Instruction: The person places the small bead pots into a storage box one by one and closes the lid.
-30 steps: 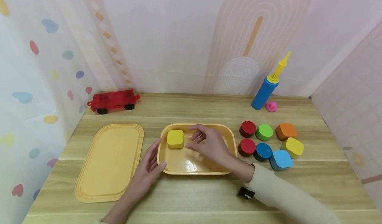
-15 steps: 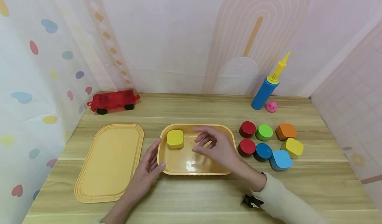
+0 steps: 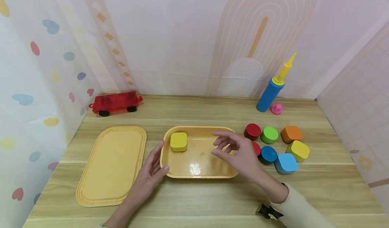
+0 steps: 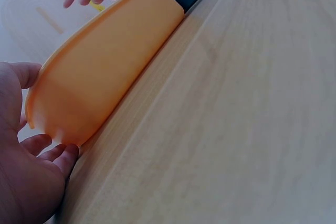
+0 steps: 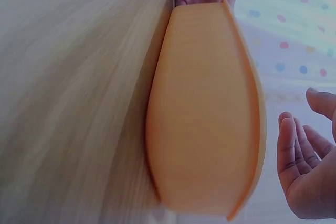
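My left hand [image 3: 148,174] holds the left end of a shallow light-orange plastic tub [image 3: 194,155]. In the left wrist view its thumb is at the rim and its fingertips meet the tub's wall [image 4: 105,61] low down. A yellow rounded-square block [image 3: 178,142] lies inside the tub at the back left. Over the tub's right end hovers my right hand [image 3: 240,153], fingers loosely bent and nothing between them. The right wrist view shows those fingers [image 5: 300,156] apart from the tub's rim. Part of a red round block [image 3: 256,148] is hidden behind the right hand.
Right of the tub are several blocks: red [image 3: 252,131], green [image 3: 269,135], dark blue [image 3: 267,154], light blue [image 3: 286,163], yellow [image 3: 298,150] and orange [image 3: 291,134]. A matching lid [image 3: 112,164] lies left. Behind are a red wagon [image 3: 117,103], a blue pump [image 3: 268,95] and a pink duck [image 3: 276,109].
My right hand has moved right, away from the yellow block, across the tub to its right end, partly covering a red block. The left hand has stayed in place.
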{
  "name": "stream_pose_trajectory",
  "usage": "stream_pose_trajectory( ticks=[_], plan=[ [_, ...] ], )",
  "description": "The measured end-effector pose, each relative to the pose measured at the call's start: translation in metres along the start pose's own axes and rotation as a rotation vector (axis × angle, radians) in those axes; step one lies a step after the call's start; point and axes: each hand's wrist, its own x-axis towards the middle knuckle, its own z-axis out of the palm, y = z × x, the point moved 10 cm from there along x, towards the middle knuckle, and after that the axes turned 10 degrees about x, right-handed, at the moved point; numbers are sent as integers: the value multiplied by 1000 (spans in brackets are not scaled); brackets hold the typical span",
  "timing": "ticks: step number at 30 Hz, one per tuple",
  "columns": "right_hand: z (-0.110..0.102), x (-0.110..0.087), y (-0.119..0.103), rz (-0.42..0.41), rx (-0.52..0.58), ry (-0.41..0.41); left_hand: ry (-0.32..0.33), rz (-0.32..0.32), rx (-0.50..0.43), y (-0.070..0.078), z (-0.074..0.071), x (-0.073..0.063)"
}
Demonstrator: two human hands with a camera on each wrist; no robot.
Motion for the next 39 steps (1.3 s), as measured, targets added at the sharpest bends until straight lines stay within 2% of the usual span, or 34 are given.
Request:
stream_pose_trajectory(
  ticks=[9, 16, 23, 33, 36, 39],
  plan=[
    [-38, -16, 0, -44, -30, 61, -5, -3, -1, -1, 2, 0],
    [-66, -33, 0, -23, -71, 130, -6, -1, 6, -2, 2, 0],
    [-93, -51, -8, -51, -91, 195, -9, 5, -2, -1, 2, 0],
    [-148, -72, -14, -118, -49, 327, -9, -13, 4, -2, 1, 0],
    [-164, -79, -12, -102, -64, 375, -10, -14, 3, -2, 0, 0],
    [-177, -85, -9, -94, -8, 418, -10, -13, 3, -2, 0, -1]
  ],
)
